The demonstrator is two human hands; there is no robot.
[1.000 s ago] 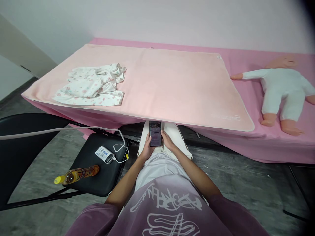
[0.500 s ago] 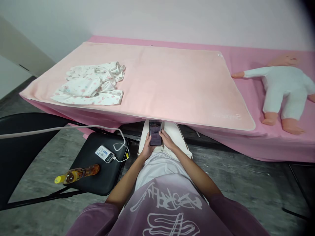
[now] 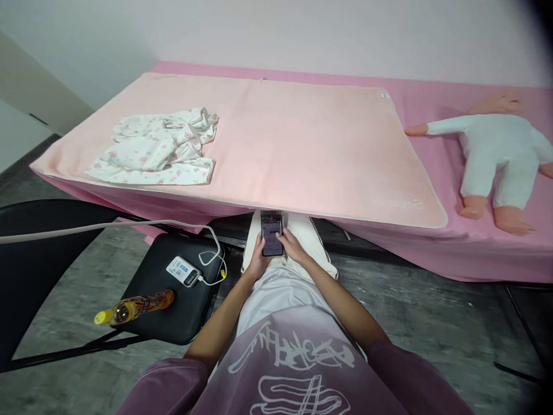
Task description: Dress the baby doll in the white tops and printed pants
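Observation:
A dark smartphone (image 3: 272, 233) with its screen lit is held upright over my lap, just at the front edge of the table. My left hand (image 3: 258, 259) wraps the phone's left side, thumb along its edge. On the other side, my right hand (image 3: 294, 246) holds the phone too, with its thumb over the screen. The fingers behind the phone are hidden. What is on the screen is too small to read.
A pink mat (image 3: 302, 144) covers much of the pink-draped table, with crumpled white patterned baby clothes (image 3: 159, 147) at its left. A baby doll (image 3: 501, 161) lies at right. Left of me, a black folding chair (image 3: 173, 317) bears a power bank (image 3: 184, 271) and a drink bottle (image 3: 138, 305).
My right thumb has moved slightly inward and down over the phone screen. The view has shifted very slightly; the rest stays in place.

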